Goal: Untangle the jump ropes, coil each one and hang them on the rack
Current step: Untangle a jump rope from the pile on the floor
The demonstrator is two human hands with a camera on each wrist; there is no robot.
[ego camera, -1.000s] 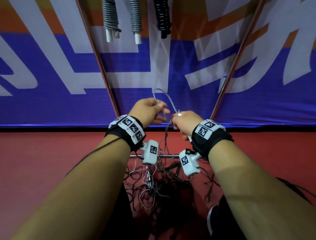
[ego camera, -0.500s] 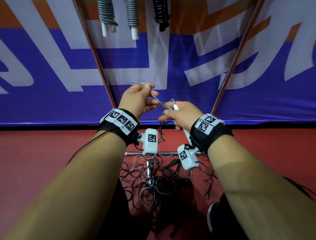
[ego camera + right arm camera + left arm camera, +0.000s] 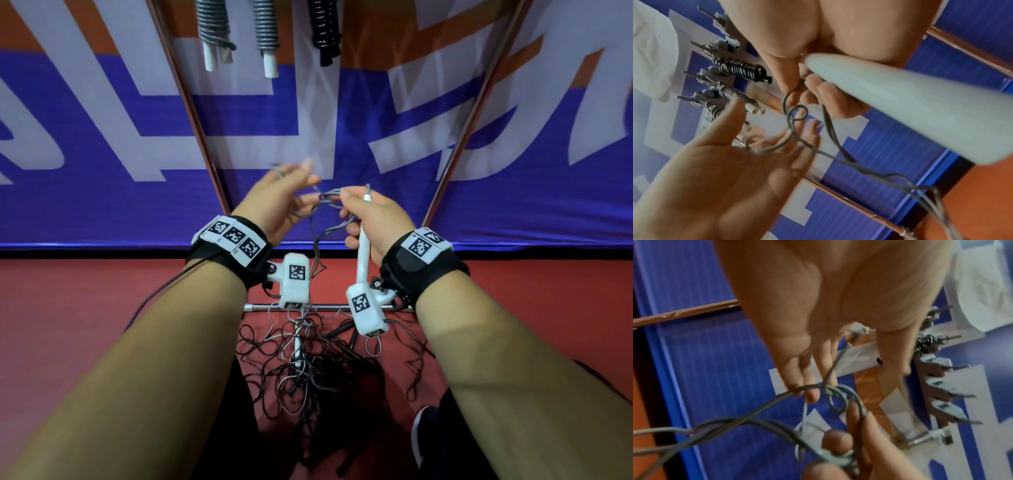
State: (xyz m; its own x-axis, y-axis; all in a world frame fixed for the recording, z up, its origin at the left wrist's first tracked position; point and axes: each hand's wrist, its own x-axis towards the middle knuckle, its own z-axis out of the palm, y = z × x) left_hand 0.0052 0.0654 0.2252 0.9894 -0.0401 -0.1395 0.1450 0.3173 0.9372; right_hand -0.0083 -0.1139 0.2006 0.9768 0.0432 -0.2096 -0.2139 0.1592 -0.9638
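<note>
My right hand (image 3: 346,209) grips a white jump-rope handle (image 3: 362,253) that points down past the wrist, and its thumb and fingers pinch the grey rope (image 3: 330,197) near the handle's top. The rope forms small loops (image 3: 793,116) between the two hands. My left hand (image 3: 301,185) is held out flat just to the left, fingers straight, with the rope draped across its fingertips (image 3: 812,395). A tangled pile of grey and black ropes (image 3: 308,370) lies on the red floor below, and strands run up from it to my hands.
Three coiled ropes hang on rack hooks overhead: two grey (image 3: 214,27) (image 3: 265,31) and one black (image 3: 323,27). Slanted rack poles (image 3: 191,113) (image 3: 472,113) flank my hands, and a base bar (image 3: 329,306) lies on the floor. A blue banner stands behind.
My left hand let go of the rope loop it gripped and spread its fingers, moving up and to the right. My right hand rose slightly, still holding the handle.
</note>
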